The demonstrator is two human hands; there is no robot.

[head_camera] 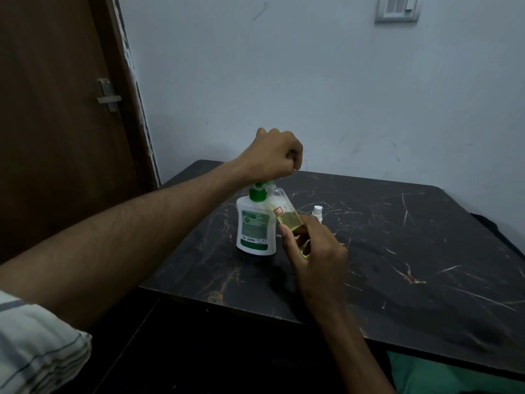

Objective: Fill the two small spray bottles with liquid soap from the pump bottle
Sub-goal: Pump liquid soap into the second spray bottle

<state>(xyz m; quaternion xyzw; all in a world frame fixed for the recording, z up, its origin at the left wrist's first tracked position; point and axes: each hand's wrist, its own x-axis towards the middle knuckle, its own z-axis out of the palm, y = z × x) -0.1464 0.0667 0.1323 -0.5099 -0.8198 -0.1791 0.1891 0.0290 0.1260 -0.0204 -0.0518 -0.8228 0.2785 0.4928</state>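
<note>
Black marble-look table [397, 251], pale wall [284, 81], brown door [56, 109]

Pump head: hidden under left hand [272, 155] | spray bottle [287, 216] base: covered by right hand [315, 251] | second bottle [317, 213]: mostly behind right hand

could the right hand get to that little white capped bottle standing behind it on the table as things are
Probably not yet: the right hand is closed around the tilted clear spray bottle of yellowish soap under the pump. The small white-capped bottle stands just beyond its fingers on the black marbled table, nothing between them.
</note>
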